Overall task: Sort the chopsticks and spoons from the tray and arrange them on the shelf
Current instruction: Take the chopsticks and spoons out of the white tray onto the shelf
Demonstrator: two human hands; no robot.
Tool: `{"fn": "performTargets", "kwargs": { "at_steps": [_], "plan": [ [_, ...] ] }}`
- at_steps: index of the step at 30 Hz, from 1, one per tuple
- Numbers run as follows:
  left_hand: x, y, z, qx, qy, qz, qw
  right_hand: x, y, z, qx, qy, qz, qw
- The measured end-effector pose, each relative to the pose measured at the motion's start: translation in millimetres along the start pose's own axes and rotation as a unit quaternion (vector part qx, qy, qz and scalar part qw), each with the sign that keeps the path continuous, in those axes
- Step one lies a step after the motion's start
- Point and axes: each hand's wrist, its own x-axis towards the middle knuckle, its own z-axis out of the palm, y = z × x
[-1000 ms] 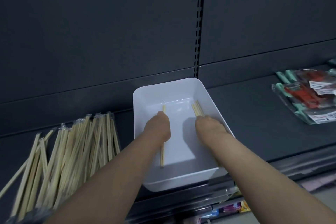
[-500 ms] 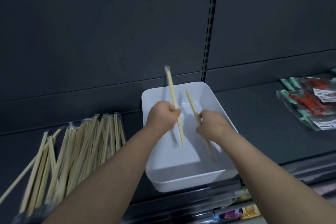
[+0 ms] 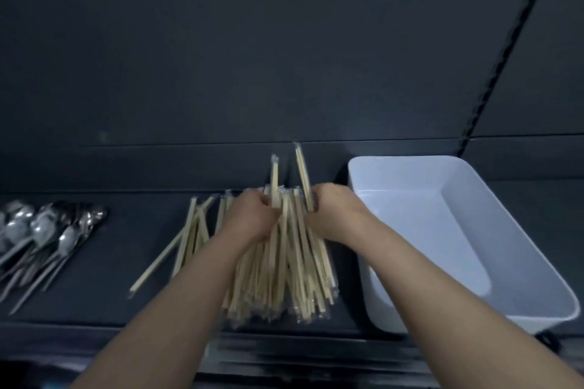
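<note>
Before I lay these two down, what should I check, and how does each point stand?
1. Left hand grip on left-hand chopsticks: ok.
2. Right hand grip on right-hand chopsticks: ok.
3. Both hands over the chopstick pile: ok.
4. Tray emptied: ok, nothing shows inside.
5. Spoons apart from the pile, further left on the shelf: ok.
6. Pile squared up: not ok, stray chopsticks splay out leftward.
</note>
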Motion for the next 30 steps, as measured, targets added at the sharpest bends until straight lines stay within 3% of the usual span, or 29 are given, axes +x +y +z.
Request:
{"fn": "performTargets", "kwargs": {
  "at_steps": [3, 8, 11, 15, 20, 26, 30],
  "plan": [
    [1.1, -35.6, -18.3, 0.032, -0.016, -0.035, 0.999, 10.7, -12.6, 31.9, -0.029, -0.045, 0.023, 0.998],
    [5.1, -57.2, -27.4, 0.079, -0.033, -0.041, 0.996, 20.5, -24.6, 61.0, -0.048, -0.032, 0.02, 0.998],
    [5.8, -51.8, -28.9, 0.161, -0.029, 0.013, 0.987, 14.7, -21.8, 60.3, -0.102, 0.027, 0.0, 0.994],
    [11.2, -24.9, -17.9, 0.095, -0.046, 0.086, 0.991, -3.6, -0.9, 44.2, -0.178, 0.142, -0.017, 0.974],
    [10.2, 23.4, 25.7, 0.043, -0.133, 0.173, 0.975, -43.6, 50.6, 12.3, -0.208, 0.197, 0.104, 0.952],
    [-16.0, 65.3, 81.5, 0.093, -0.216, 0.174, 0.956, -103.6, 115.3, -16.1, -0.212, 0.241, 0.226, 0.92],
    [-22.9, 76.0, 91.7, 0.128, -0.23, 0.137, 0.955, -125.4, 143.7, -29.7, -0.247, 0.166, 0.315, 0.901]
  ]
}}
